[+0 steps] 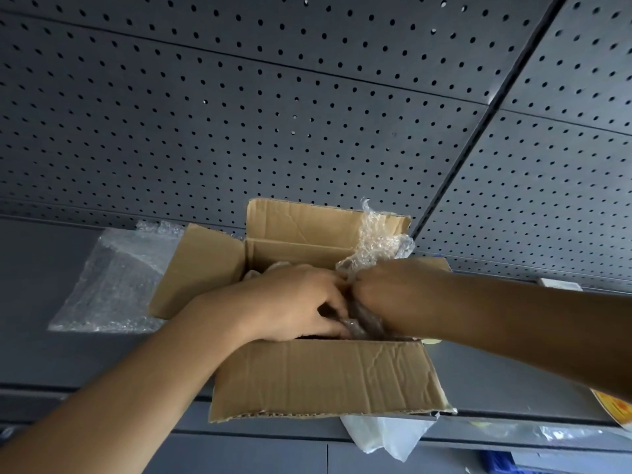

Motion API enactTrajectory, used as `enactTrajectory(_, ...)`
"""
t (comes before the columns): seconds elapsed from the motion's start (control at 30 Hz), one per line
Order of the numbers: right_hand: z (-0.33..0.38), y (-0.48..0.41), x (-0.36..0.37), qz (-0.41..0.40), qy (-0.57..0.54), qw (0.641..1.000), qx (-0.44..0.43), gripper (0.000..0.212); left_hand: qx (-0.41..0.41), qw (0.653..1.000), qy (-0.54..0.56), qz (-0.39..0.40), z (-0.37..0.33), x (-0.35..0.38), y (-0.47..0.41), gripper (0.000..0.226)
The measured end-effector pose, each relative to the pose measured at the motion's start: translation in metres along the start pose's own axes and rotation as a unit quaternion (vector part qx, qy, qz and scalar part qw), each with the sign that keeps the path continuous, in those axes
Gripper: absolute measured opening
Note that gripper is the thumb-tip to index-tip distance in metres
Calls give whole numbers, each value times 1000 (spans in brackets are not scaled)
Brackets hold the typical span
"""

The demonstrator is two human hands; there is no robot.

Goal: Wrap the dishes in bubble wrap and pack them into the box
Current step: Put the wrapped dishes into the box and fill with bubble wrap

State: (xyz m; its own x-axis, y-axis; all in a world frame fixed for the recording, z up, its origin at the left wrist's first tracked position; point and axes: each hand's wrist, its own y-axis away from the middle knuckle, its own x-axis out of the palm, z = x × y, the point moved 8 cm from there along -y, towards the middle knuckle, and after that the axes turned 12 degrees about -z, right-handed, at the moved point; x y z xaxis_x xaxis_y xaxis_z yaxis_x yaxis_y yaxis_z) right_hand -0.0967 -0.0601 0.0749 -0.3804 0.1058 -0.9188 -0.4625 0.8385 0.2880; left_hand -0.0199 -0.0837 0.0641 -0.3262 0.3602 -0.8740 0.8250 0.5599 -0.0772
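An open cardboard box (328, 374) stands on the grey bench with its flaps spread out. Both my hands reach down into it. My left hand (294, 302) curls its fingers round a dark dish wrapped in bubble wrap (362, 325) low in the box. My right hand (386, 295) grips the same bundle from the right, and a loose tail of bubble wrap (376, 244) sticks up above that hand. The dish itself is mostly hidden by my hands and the wrap.
A flat sheet of bubble wrap (113, 285) lies on the bench left of the box. White plastic (386, 436) hangs below the box's front flap. A grey pegboard wall (273, 114) rises behind. A yellow-orange label (615, 405) lies at the right edge.
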Motion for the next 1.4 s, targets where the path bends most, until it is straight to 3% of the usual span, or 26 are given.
enactTrajectory(0.23,-7,18,-9,-11,-10,999,48,18,-7,1000,-9,10,1,-1,-2,28)
enactTrajectory(0.3,-12,31,-27,-46,0,998,33,23,-18,999,-16,26,1,-1,-2,29)
enactTrajectory(0.4,-33,45,-60,-118,-20,992,46,52,-2,999,-28,24,1,0,-4,28)
enactTrajectory(0.5,-49,42,-56,-85,-69,991,71,85,7,1000,-26,16,5,2,-5,31)
enactTrajectory(0.57,-50,33,-42,-58,-79,993,67,89,11,1000,-11,8,6,2,-6,46)
enactTrajectory(0.63,-51,29,-34,-42,-99,991,77,85,6,1000,-5,11,6,3,-6,53)
enactTrajectory(0.7,-52,28,-33,-32,-96,991,90,78,-2,1000,-3,14,5,2,-6,40)
enactTrajectory(0.77,-42,31,-30,-3,-69,995,69,63,-10,1000,5,17,3,1,-5,30)
enactTrajectory(0.87,-26,34,-24,43,-51,997,37,43,-17,1000,7,18,2,0,-4,30)
enactTrajectory(0.97,-22,31,-21,107,-17,994,22,36,-40,999,4,19,8,1,-4,29)
enactTrajectory(1.03,-15,25,-16,126,29,992,0,17,-38,999,8,12,8,1,-4,27)
enactTrajectory(1.1,-8,17,-10,117,71,990,-19,15,-33,999,15,7,5,0,-3,25)
enactTrajectory(1.27,-11,15,5,71,63,995,-36,36,-58,998,6,11,6,0,-2,27)
enactTrajectory(1.4,-13,15,27,40,68,996,-32,14,-53,998,-7,22,2,-1,-3,26)
